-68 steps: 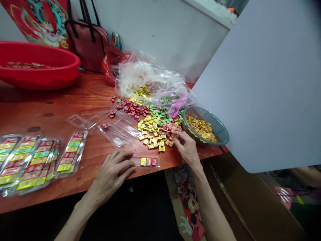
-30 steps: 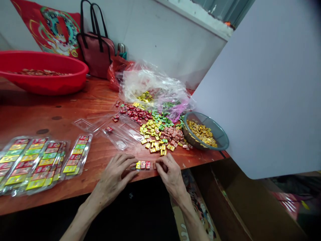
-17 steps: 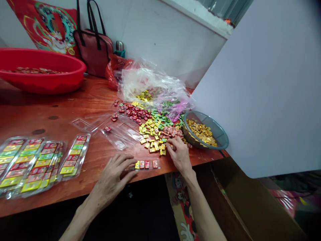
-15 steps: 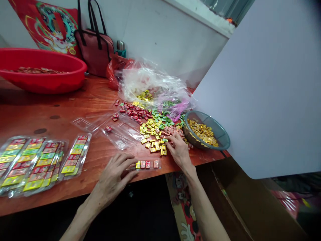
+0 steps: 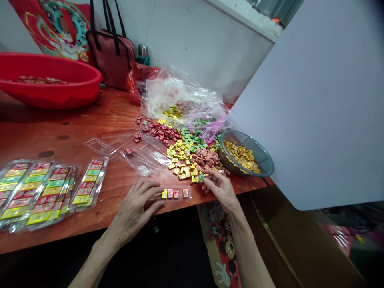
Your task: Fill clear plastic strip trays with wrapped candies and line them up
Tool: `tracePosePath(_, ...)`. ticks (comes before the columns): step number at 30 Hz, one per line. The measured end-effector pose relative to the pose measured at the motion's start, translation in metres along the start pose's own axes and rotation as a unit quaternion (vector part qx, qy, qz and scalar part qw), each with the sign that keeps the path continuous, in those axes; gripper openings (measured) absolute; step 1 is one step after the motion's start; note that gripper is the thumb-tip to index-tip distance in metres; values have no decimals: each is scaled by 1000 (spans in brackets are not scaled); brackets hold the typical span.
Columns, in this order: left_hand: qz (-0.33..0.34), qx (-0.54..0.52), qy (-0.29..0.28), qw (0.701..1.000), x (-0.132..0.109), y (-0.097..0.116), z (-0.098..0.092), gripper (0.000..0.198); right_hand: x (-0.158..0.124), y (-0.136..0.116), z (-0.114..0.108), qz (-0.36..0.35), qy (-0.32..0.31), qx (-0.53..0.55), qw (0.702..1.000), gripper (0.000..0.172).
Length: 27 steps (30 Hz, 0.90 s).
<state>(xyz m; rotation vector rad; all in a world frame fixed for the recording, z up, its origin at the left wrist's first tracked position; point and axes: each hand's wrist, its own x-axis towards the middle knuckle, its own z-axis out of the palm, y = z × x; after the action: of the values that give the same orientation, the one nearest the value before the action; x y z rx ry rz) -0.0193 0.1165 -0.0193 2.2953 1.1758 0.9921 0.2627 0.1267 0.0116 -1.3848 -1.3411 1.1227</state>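
Observation:
My left hand point(image 5: 136, 204) lies flat on the near end of a clear plastic tray point(image 5: 175, 193) at the table's front edge, fingers spread. The tray holds a yellow piece and several red ones in a row. My right hand point(image 5: 218, 187) is just right of the tray, thumb and fingers pinched on a small green wrapped piece point(image 5: 201, 176). Behind it spreads a pile of yellow, green, red and brown wrapped pieces point(image 5: 189, 154).
Filled clear trays point(image 5: 45, 188) lie at the left. Empty clear trays point(image 5: 141, 158) sit mid-table. A grey bowl point(image 5: 264, 158) of gold pieces stands right, a plastic bag point(image 5: 183, 100) behind, a red basin point(image 5: 48, 82) far left. A grey board point(image 5: 324, 108) leans at the right.
My right hand placed a piece in the tray, reached into the pile, and has come back toward the tray pinching a green piece. My left hand has stayed on the tray.

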Motion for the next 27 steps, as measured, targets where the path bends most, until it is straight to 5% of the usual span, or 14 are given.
tracePosePath(12,8,4,-7,1000,0,2,-2,22,-37,-7,20,46,-15,107,993,31)
tracePosePath(22,-1,-5,-9,1000,0,2,-2,20,-27,-10,22,-32,-62,-35,997,20)
tracePosePath(27,-2,-5,-11,1000,0,2,-2,20,-14,-29,27,-130,-120,-202,963,11)
